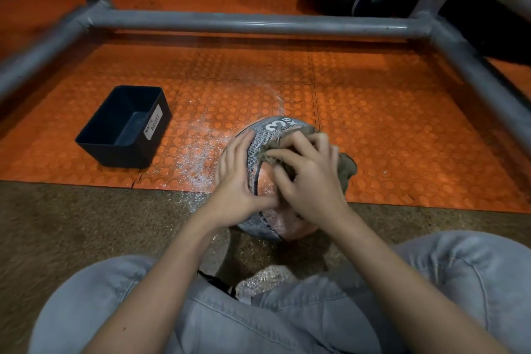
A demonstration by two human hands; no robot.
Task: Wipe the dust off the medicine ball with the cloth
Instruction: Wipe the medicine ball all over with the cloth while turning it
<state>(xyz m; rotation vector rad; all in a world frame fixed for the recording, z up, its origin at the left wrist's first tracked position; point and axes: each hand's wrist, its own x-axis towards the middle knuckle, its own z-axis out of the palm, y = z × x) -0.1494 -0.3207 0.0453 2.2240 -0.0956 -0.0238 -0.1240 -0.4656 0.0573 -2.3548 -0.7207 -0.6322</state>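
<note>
A grey and orange medicine ball [265, 221] marked "3 KG" rests on the floor where the orange studded mat meets the brown carpet. My left hand [238, 178] lies flat against the ball's left side, fingers straight. My right hand [309, 178] presses a crumpled olive-brown cloth [349, 165] onto the top of the ball, its fingers curled into the fabric. Most of the cloth is hidden under that hand. White dust [195, 152] lies scattered on the mat to the left of the ball.
A black bin [123, 126] labelled "WASTE BASKET" stands open on the mat to the left. Grey metal frame bars [258, 23] run across the back and down both sides. My crossed legs in grey jeans [287, 319] fill the foreground.
</note>
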